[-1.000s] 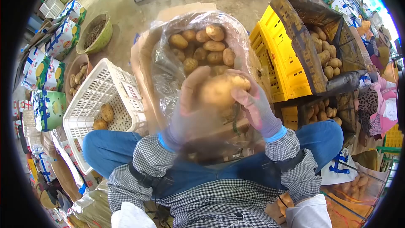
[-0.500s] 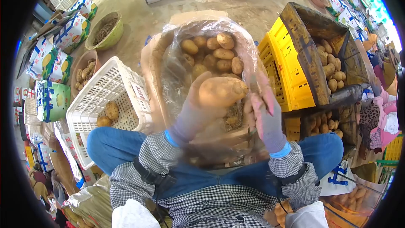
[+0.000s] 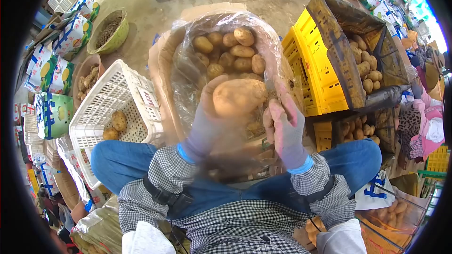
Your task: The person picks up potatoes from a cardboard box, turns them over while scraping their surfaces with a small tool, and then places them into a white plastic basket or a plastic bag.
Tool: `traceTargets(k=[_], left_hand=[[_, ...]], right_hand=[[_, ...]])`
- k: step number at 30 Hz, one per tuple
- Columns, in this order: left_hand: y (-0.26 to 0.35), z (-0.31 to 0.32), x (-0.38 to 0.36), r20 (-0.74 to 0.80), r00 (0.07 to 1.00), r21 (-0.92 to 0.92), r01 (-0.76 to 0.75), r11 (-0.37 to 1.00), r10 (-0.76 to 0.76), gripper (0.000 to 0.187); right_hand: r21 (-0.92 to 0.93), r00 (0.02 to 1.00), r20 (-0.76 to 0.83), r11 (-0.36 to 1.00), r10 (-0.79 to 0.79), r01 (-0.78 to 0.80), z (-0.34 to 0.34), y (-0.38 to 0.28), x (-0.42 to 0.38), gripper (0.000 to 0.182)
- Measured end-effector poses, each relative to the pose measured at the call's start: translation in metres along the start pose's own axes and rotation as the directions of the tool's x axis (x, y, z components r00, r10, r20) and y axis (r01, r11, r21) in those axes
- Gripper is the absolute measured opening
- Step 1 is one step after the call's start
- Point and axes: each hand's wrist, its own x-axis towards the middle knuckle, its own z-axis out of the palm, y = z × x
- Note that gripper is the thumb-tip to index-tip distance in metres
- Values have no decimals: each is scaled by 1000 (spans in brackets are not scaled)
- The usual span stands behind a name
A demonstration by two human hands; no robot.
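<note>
Grey concrete floor [image 3: 278,4], left hand [image 3: 207,122] fingers grasping potato [image 3: 238,96], right hand [image 3: 285,124] fingers released, white basket [image 3: 101,108] beside

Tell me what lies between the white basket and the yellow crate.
In the head view, a plastic-lined box of potatoes lies between the white basket and the yellow crate, with the potato held in front.

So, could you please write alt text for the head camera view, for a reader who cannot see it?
A seated person's gloved left hand holds up a large potato while the gloved right hand is beside it, above a plastic-lined box of potatoes. A white basket with two potatoes is left, a yellow crate right.
</note>
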Motion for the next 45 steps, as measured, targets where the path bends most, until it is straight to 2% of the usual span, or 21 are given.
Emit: traceTargets(k=[4, 6, 8, 11, 13, 14, 17, 19, 20, 23, 24, 25, 27, 29, 32, 33, 34, 36, 39, 44, 45], left_hand=[[-7, -8, 0, 5, 997, 57, 83, 995, -83, 96], [-12, -11, 0, 14, 999, 195, 37, 980, -41, 95], [-14, -10, 0, 11, 1000, 181, 18, 983, -20, 95], [-18, -9, 5, 18, 999, 223, -50, 974, 47, 94], [-12, -4, 5, -6, 999, 261, -35, 965, 38, 92], [-8, 1, 3, -32, 999, 270, 4, 963, 5, 91], [-6, 6, -1, -66, 996, 205, 80, 976, -68, 90], [-9, 6, -2, -58, 998, 241, 43, 970, -30, 90], [-11, 5, -3, -42, 999, 313, -12, 950, 26, 91], [-11, 3, -7, -41, 995, 530, -51, 847, 86, 90], [-10, 4, -6, -51, 994, 595, -49, 802, 98, 90], [-14, 0, -4, -37, 994, 584, -61, 809, 101, 90], [-23, -8, -4, -31, 996, 557, -53, 829, 84, 89], [-21, -6, -7, -56, 998, 517, 4, 856, 29, 89], [-16, 2, -8, -98, 991, 347, 124, 930, -96, 89], [-15, 3, -6, -104, 986, 272, 158, 949, -134, 89], [-19, 0, -3, -70, 995, 302, 90, 949, -72, 89], [-23, -9, -2, -6, 999, 363, -30, 931, 35, 88], [-5, 4, -6, -110, 983, 279, 170, 945, -145, 88], [-24, -9, -2, -95, 995, 337, 39, 941, -7, 89], [-24, -11, 1, -88, 996, 376, 11, 927, 24, 90]], right_hand=[[19, 980, 145, 990, -140, 139, 0, 23, -1, 51], [33, 993, 100, 997, -70, 67, -1, 10, 0, 50], [19, 996, 84, 1000, 4, -5, -10, 11, 6, 49], [-282, 979, 202, 959, 34, 25, -5, 8, -3, 49], [-350, 978, 208, 935, 16, 60, -2, 10, -4, 48], [-284, 989, 147, 957, -14, 56, -3, 14, 3, 47], [-372, 956, 171, 883, -238, 287, -5, 31, 5, 45], [-417, 931, 249, 838, -268, 353, -2, 32, 1, 46], [-398, 940, 271, 865, -208, 306, -1, 29, -4, 47], [-286, 998, 58, 957, -22, 38, -3, 23, 1, 48], [-296, 997, 54, 953, -58, 71, -3, 23, 2, 48], [-307, 994, 49, 946, -94, 105, -3, 23, 2, 48], [-409, 903, 274, 810, -330, 420, 1, 39, -10, 48], [-426, 933, 219, 832, -286, 355, -5, 45, -9, 49], [-245, 996, 69, 967, -55, 70, -9, 43, -10, 47], [-262, 993, 97, 961, -68, 91, -9, 40, -9, 46], [-278, 989, 126, 954, -81, 113, -9, 37, -9, 45], [-473, 891, 360, 768, -278, 431, -1, 37, -16, 42], [-86, 987, -19, 984, -161, 158, 0, 42, -6, 31], [-445, 880, 265, 760, -393, 473, 1, 48, -13, 36], [-430, 907, 222, 800, -357, 420, 1, 46, -11, 36]])
